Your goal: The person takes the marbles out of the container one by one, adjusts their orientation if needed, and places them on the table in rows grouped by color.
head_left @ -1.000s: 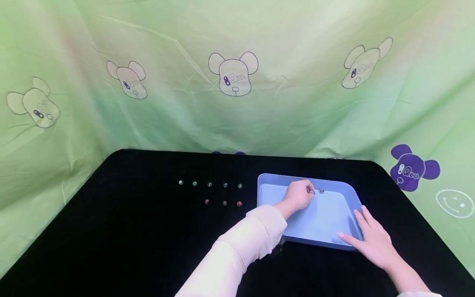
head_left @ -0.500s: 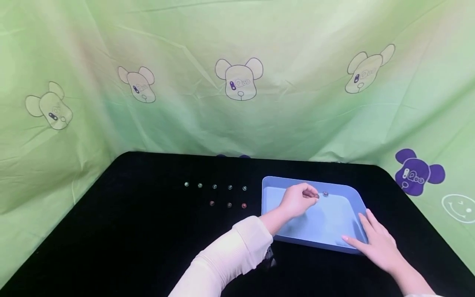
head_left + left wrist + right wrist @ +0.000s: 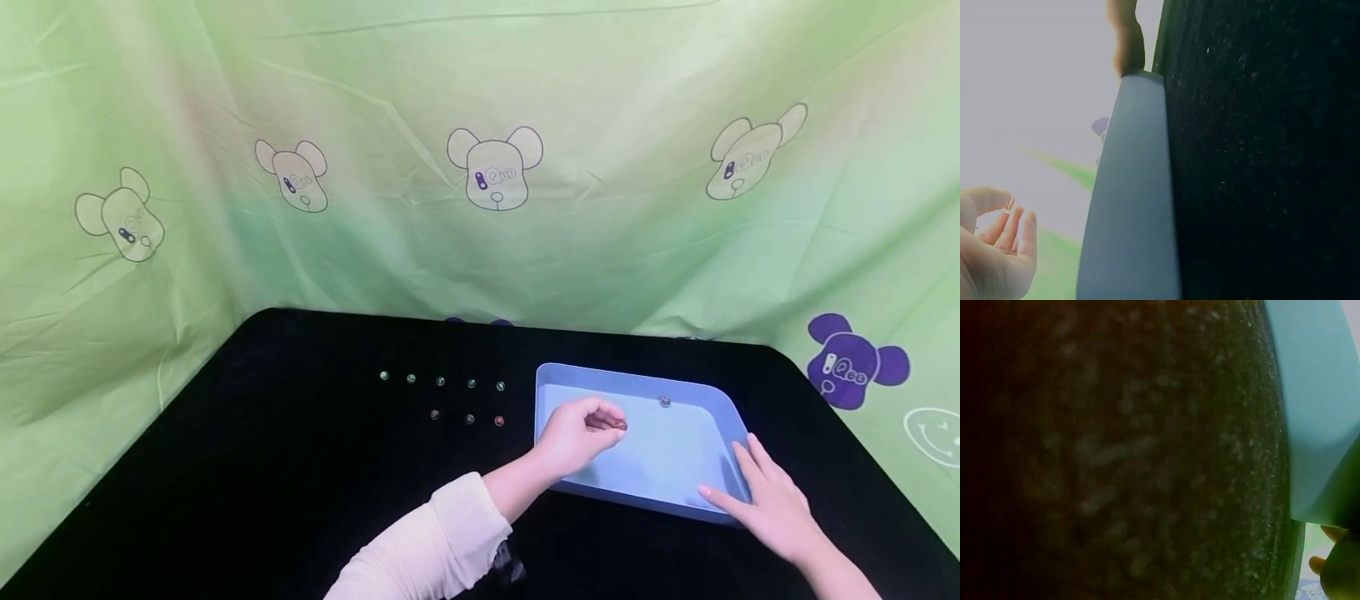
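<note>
My left hand (image 3: 572, 440) is over the left part of a blue tray (image 3: 660, 467), with a small reddish marble (image 3: 622, 425) pinched between thumb and fingertips. In the left wrist view the same hand (image 3: 997, 247) shows at the lower left, the marble's edge just visible at its fingertips. One more marble (image 3: 665, 402) lies in the tray near its back wall. My right hand (image 3: 776, 508) rests on the tray's front right corner, fingers spread along the right rim and thumb over the front rim.
Left of the tray, marbles stand in two rows on the black table (image 3: 300, 500): several greenish ones (image 3: 440, 382) at the back, three reddish or brown ones (image 3: 469, 419) in front. A green printed curtain (image 3: 375, 250) encloses the table behind and at the sides.
My left hand has picked a marble from beside the other at the tray's back and drawn it left and towards me. The right hand stays on the corner. The head view has shifted slightly.
</note>
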Tool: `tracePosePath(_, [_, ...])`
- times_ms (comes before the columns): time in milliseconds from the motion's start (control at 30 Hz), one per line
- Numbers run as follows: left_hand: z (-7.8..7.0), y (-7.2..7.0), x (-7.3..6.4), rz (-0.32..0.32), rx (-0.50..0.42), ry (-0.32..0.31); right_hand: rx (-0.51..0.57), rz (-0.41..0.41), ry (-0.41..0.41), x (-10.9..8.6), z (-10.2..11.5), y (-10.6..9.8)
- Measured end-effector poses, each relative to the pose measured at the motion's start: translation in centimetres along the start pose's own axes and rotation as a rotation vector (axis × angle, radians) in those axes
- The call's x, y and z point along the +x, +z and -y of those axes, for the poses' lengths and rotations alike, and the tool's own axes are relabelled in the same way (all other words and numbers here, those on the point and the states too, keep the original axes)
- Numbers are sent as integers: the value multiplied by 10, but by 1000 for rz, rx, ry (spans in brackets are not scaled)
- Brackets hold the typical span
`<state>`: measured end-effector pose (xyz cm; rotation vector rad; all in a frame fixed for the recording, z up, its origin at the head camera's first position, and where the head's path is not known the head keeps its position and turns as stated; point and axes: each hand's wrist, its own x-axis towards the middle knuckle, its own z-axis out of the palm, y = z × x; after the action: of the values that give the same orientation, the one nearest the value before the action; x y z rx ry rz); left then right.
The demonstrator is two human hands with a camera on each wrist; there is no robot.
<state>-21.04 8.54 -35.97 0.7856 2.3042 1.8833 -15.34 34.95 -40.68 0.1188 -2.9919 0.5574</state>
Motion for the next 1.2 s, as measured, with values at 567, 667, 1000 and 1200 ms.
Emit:
tracePosePath(567, [12,-51,-38,4,30,18,-1,7,-5,0,0,1])
tracePosePath(667, [17,-60,-42,-16,23,5,-4,4,-4,0,1,0])
tracePosePath(1000, [23,-93,-57,-93,75,-42,-4,-5,-12,1,-1,-1])
tracePosePath(1200, [10,-109,-67,-148,95,-71,-4,7,-6,3,-1,0])
